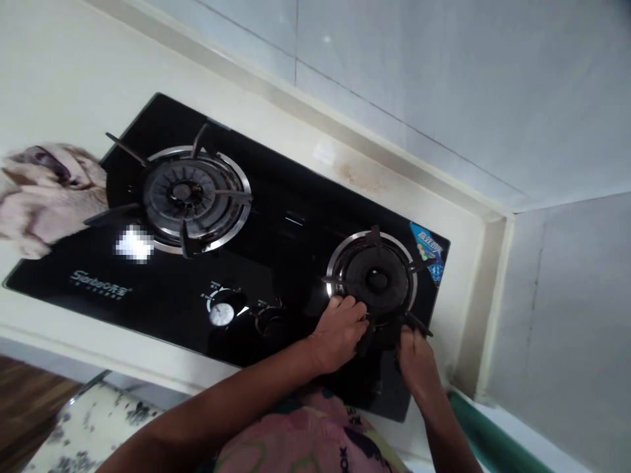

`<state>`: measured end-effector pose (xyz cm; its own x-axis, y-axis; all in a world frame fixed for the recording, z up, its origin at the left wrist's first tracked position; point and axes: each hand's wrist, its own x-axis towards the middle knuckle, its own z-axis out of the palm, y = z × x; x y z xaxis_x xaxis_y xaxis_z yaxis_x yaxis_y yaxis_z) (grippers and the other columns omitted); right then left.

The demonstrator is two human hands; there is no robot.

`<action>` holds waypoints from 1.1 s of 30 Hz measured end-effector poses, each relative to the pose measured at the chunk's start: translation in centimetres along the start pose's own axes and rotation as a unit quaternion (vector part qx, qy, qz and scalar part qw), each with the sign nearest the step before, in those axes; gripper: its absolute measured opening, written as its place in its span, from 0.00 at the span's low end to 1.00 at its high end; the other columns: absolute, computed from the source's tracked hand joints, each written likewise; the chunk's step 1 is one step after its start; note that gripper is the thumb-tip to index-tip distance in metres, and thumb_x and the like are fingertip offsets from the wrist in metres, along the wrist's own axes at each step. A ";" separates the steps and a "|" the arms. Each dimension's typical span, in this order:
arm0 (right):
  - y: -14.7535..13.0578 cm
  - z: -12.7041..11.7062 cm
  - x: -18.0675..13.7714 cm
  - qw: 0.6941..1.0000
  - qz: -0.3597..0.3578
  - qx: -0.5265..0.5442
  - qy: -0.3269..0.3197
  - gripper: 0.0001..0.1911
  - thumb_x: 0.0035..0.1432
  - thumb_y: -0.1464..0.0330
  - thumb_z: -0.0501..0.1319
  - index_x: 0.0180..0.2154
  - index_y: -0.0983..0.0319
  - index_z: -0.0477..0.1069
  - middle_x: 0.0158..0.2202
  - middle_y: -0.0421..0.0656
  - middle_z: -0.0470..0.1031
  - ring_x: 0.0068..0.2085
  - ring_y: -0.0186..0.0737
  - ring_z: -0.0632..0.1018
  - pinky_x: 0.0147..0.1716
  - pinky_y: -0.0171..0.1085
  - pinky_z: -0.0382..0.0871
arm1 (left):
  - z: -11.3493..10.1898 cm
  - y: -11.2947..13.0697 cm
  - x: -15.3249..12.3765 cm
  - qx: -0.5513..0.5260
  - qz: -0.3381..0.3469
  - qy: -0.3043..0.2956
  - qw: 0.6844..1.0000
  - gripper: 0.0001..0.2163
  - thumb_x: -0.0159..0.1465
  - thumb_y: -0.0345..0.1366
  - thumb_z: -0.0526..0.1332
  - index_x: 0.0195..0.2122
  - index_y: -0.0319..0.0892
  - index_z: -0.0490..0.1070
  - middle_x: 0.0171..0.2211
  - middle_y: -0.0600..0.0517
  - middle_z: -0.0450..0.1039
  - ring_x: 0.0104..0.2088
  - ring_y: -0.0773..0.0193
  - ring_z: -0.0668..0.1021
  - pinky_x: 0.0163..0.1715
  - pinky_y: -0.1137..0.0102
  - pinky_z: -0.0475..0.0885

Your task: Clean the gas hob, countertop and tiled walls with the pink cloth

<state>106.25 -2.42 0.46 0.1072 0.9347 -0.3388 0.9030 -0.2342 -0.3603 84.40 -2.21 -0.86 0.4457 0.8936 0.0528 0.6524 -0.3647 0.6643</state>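
Two burners sit in a black glass gas hob (pixel 276 217) set into a cream countertop (pixel 59 72), and both bare hands are at the right one. At the far left a crumpled pale pink and brown cloth (pixel 44 197) lies on the countertop, overlapping the hob's left edge. Just beside it is the large left burner with its steel ring and black pan support (pixel 190 194), well apart from the hands. Near the hob's front edge, between the two burners, are a round white-faced control knob (pixel 221 314) and a darker knob (pixel 269 322) just right of it. The left hand (pixel 340 332) comes next: its fingers curl over the front left rim of the small right burner's black cast-iron pan support (pixel 377 279), closed on one of its prongs. The right hand (pixel 417 358) is at the support's front right prong, fingers bent around it; how tightly it grips cannot be told. The support rests on its burner at the hob's right end, near a blue sticker (pixel 428 249) in the hob's corner. Grey tiled walls (pixel 444 79) meet behind.
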 end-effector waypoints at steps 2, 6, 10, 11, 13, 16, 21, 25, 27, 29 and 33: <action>-1.0 -0.1 -0.1 0.998 0.029 0.050 0.013 0.25 0.68 0.49 0.41 0.33 0.56 0.67 0.37 0.57 0.77 0.42 0.58 0.79 0.44 0.51 0.70 | -0.2 0.0 0.2 0.015 -0.005 -0.006 1.000 0.08 0.73 0.36 0.59 0.42 0.45 0.79 0.43 0.49 0.74 0.46 0.56 0.70 0.45 0.57 0.62; -2.2 -0.6 -0.6 0.983 0.033 0.179 -0.011 0.30 0.68 0.41 0.42 0.31 0.55 0.67 0.32 0.52 0.76 0.37 0.53 0.78 0.39 0.48 0.71 | -0.9 -0.2 0.1 0.032 0.010 -0.004 0.999 0.13 0.69 0.41 0.66 0.53 0.43 0.76 0.44 0.47 0.76 0.48 0.53 0.72 0.49 0.57 0.67; -1.9 -0.9 -1.8 0.951 0.050 0.301 -0.056 0.38 0.68 0.35 0.41 0.33 0.57 0.70 0.24 0.41 0.69 0.25 0.42 0.71 0.25 0.42 0.66 | -2.0 -0.3 -1.5 0.020 0.017 0.051 0.998 0.31 0.57 0.43 0.77 0.60 0.43 0.71 0.55 0.44 0.74 0.57 0.48 0.73 0.63 0.48 0.66; -1.7 -0.8 -2.2 0.941 0.056 0.328 -0.058 0.39 0.67 0.33 0.41 0.35 0.58 0.71 0.24 0.40 0.68 0.24 0.41 0.71 0.24 0.41 0.65 | -2.3 -0.4 -2.2 0.015 0.008 0.068 0.998 0.34 0.56 0.43 0.78 0.62 0.44 0.70 0.58 0.43 0.73 0.59 0.46 0.72 0.65 0.46 0.65; -1.3 -0.6 -2.9 0.921 0.068 0.378 -0.066 0.42 0.63 0.30 0.44 0.37 0.60 0.72 0.25 0.40 0.69 0.23 0.39 0.71 0.22 0.39 0.64 | -2.9 -0.5 -3.6 -0.002 -0.035 0.101 0.994 0.36 0.56 0.42 0.78 0.64 0.47 0.69 0.60 0.42 0.72 0.61 0.44 0.72 0.64 0.45 0.66; -0.9 -0.2 -3.4 0.901 0.070 0.425 -0.061 0.44 0.57 0.27 0.48 0.39 0.61 0.72 0.28 0.42 0.72 0.24 0.38 0.72 0.21 0.38 0.66 | -3.5 -0.7 -5.1 -0.070 -0.123 0.123 0.982 0.30 0.59 0.39 0.75 0.63 0.51 0.70 0.55 0.46 0.75 0.56 0.49 0.76 0.57 0.49 0.73; -1.1 -0.9 -2.7 0.873 0.066 0.482 0.024 0.44 0.61 0.32 0.53 0.59 0.62 0.64 0.42 0.47 0.78 0.34 0.42 0.78 0.27 0.38 0.74 | -2.8 -0.1 -5.4 -0.209 -0.191 0.080 0.956 0.25 0.61 0.35 0.71 0.60 0.50 0.72 0.44 0.52 0.79 0.44 0.61 0.81 0.48 0.62 0.79; -1.3 -1.6 -1.6 0.872 0.028 0.487 0.042 0.46 0.62 0.36 0.55 0.67 0.63 0.57 0.42 0.45 0.77 0.35 0.42 0.79 0.32 0.40 0.76 | -2.0 0.7 -4.6 -0.193 -0.173 0.016 0.966 0.28 0.62 0.34 0.71 0.63 0.51 0.69 0.39 0.56 0.80 0.37 0.65 0.81 0.41 0.67 0.80; -1.3 -1.5 -1.4 0.869 0.027 0.491 0.055 0.45 0.62 0.37 0.56 0.66 0.62 0.57 0.41 0.44 0.77 0.35 0.42 0.79 0.33 0.41 0.76 | -1.9 0.8 -4.1 -0.107 -0.139 0.024 0.984 0.29 0.62 0.32 0.71 0.63 0.50 0.69 0.39 0.55 0.80 0.39 0.63 0.82 0.44 0.65 0.81; -1.2 -1.0 -1.7 0.857 0.050 0.508 0.071 0.40 0.62 0.38 0.57 0.61 0.61 0.61 0.38 0.43 0.77 0.34 0.43 0.79 0.32 0.41 0.76 | -1.8 0.7 -3.5 0.001 -0.101 0.044 0.994 0.28 0.62 0.30 0.70 0.63 0.47 0.69 0.43 0.52 0.81 0.42 0.60 0.83 0.47 0.61 0.81; -1.6 0.1 -3.2 0.860 0.074 0.505 0.013 0.30 0.63 0.38 0.56 0.41 0.59 0.67 0.30 0.41 0.75 0.28 0.40 0.78 0.26 0.37 0.70 | -1.7 0.3 -2.4 0.144 -0.047 0.061 0.987 0.15 0.64 0.30 0.68 0.53 0.43 0.75 0.43 0.49 0.81 0.40 0.58 0.84 0.44 0.63 0.81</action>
<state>104.41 -5.04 2.04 0.2120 0.8770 -0.4313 0.0581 -0.4518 -0.8902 82.56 -4.00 0.48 0.3105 0.9451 0.1017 0.8422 -0.3231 0.4316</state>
